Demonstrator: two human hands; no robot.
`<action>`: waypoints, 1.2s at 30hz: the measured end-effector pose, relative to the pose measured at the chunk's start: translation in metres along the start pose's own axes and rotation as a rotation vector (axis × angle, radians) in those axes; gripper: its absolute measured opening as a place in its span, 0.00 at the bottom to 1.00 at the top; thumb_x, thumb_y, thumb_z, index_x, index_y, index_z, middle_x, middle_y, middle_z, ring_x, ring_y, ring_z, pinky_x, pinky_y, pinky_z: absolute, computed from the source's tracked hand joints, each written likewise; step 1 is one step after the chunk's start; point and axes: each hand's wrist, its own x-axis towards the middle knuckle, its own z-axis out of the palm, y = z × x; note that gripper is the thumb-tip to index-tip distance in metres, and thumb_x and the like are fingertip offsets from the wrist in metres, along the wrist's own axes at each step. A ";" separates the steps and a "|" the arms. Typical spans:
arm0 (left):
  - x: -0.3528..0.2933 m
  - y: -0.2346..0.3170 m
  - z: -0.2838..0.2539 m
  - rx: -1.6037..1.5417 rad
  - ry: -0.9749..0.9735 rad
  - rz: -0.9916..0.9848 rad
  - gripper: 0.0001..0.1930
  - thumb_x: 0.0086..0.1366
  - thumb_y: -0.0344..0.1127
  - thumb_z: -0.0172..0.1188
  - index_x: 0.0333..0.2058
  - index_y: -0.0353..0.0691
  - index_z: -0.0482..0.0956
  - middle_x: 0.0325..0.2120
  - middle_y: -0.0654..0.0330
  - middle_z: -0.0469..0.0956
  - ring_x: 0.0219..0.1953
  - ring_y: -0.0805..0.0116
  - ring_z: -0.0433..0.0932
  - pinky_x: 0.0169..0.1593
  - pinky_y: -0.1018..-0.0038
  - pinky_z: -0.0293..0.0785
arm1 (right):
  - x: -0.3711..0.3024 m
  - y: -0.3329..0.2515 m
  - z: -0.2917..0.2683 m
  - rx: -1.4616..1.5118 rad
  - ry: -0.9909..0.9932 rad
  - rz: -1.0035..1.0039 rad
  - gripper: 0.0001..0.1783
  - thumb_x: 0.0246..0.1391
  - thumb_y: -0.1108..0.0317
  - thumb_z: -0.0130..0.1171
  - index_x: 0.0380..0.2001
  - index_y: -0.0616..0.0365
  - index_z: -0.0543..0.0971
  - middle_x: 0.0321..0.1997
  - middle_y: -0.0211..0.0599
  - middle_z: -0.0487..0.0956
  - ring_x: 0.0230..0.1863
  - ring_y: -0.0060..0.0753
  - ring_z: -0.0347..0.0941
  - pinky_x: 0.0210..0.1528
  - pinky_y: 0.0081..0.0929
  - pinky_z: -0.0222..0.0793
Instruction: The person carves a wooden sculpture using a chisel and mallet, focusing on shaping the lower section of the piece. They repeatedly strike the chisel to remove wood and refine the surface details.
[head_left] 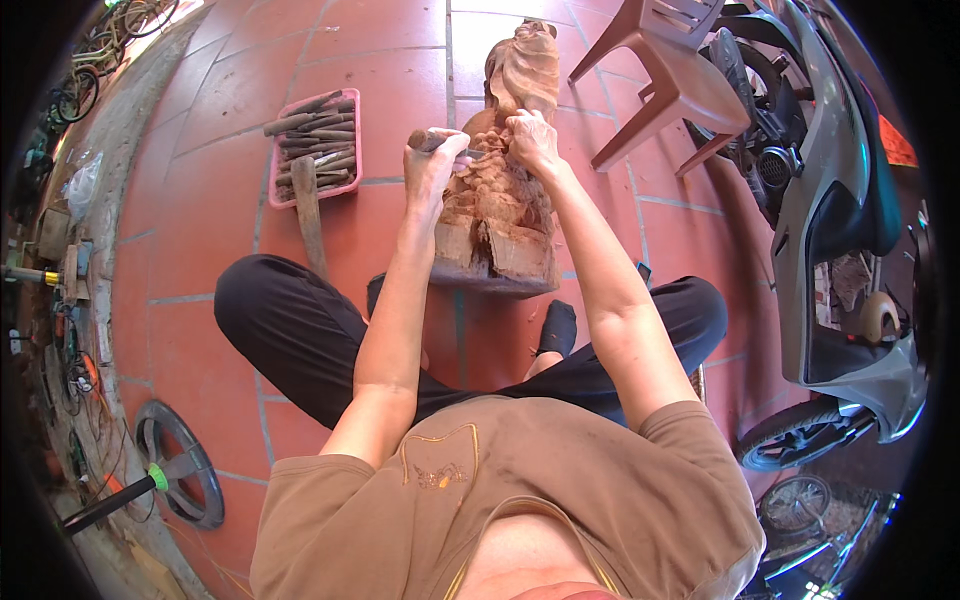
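A reddish-brown wooden carving (510, 190) lies on the tiled floor between my crossed legs, its rough base toward me. My left hand (432, 165) is closed around the wooden handle of a chisel (428, 140), whose blade runs right against the carving's middle. My right hand (532, 138) rests on the carving just right of the blade, fingers bent and pressing on the wood or guiding the blade tip. The tip itself is hidden between my hands.
A pink tray (274, 190) of several wooden-handled chisels sits to the left, with a mallet (308, 210) lying across its near edge. A brown plastic chair (670, 85) and a parked motorbike (840, 230) stand on the right. A wheel rim (180, 475) lies at lower left.
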 end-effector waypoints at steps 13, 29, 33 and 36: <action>0.010 -0.004 -0.014 -0.023 0.033 -0.024 0.07 0.56 0.30 0.65 0.31 0.33 0.80 0.24 0.57 0.79 0.23 0.67 0.81 0.27 0.77 0.79 | -0.005 0.002 -0.022 0.233 -0.085 0.249 0.12 0.42 0.59 0.70 0.31 0.50 0.87 0.35 0.42 0.83 0.40 0.41 0.80 0.43 0.37 0.74; 0.012 -0.008 -0.007 0.007 0.043 -0.004 0.05 0.55 0.31 0.65 0.30 0.36 0.83 0.23 0.61 0.81 0.22 0.74 0.80 0.26 0.81 0.74 | -0.020 0.043 -0.001 0.557 0.198 0.256 0.16 0.54 0.59 0.55 0.29 0.63 0.81 0.29 0.50 0.81 0.34 0.47 0.77 0.41 0.42 0.71; 0.012 -0.006 -0.011 0.022 0.044 -0.023 0.06 0.56 0.30 0.65 0.31 0.34 0.81 0.25 0.58 0.80 0.24 0.68 0.81 0.29 0.78 0.78 | -0.050 0.075 -0.001 0.328 0.069 0.558 0.14 0.52 0.58 0.58 0.30 0.60 0.82 0.30 0.46 0.83 0.37 0.44 0.80 0.43 0.38 0.72; 0.011 -0.005 -0.007 0.040 0.026 -0.034 0.06 0.56 0.30 0.65 0.31 0.34 0.80 0.25 0.59 0.80 0.24 0.68 0.81 0.29 0.78 0.78 | -0.066 0.093 0.009 0.239 0.071 0.495 0.14 0.51 0.58 0.60 0.34 0.58 0.83 0.33 0.42 0.84 0.40 0.42 0.81 0.46 0.35 0.73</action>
